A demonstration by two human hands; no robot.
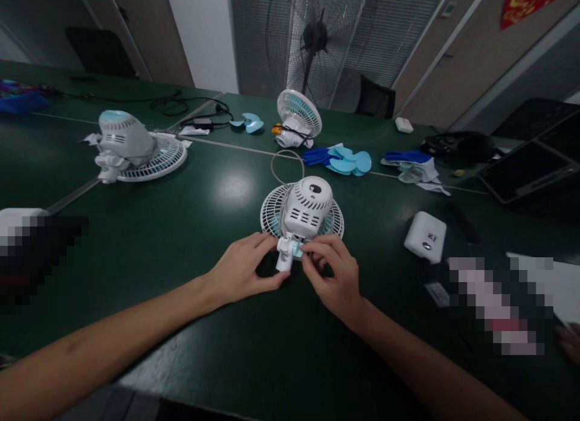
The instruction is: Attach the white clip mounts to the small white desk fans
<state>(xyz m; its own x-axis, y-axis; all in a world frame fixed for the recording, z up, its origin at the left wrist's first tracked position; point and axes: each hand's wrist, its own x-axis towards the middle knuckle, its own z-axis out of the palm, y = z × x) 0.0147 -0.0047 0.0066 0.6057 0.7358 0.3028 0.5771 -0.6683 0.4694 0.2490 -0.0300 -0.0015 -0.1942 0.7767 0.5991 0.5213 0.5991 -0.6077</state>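
Right grip (335, 277): thumb and forefinger together, pinched on a pale blue knob (297, 249). Left grip (238, 269): fingertips and thumb closed about a white bracket (284, 256), fingers at its upper part, thumb at its lower end. Both belong to a small white fan (308, 211), grille down on the tabletop (217, 218), motor housing upward, in front of the person and between the two hands.

Surface: dark green, glossy, with a bright patch of reflected light left of the fan; pale seams run across it. Just behind the fan, a thin ring (287, 151). Farther back, a blue glove (316, 157) touching light blue fan blades (350, 161); behind these, a third fan (296, 129) with its cord wrapped round it. To the left, a second fan (127, 137), also grille down; a loose blue blade (251, 123) and black cables (174, 104) lie near the far edge. To the right, a white box (426, 235) with dark markings and a smaller white box (403, 125) farther off. Patches at both sides are pixelated; contents unreadable.

Room: beyond the far edge, a large black standing fan (315, 37) before glass with blinds (258, 58), a black chair (375, 97), a white wall section (203, 40), brown doors (156, 28), and a red decoration (530, 5) at upper right.
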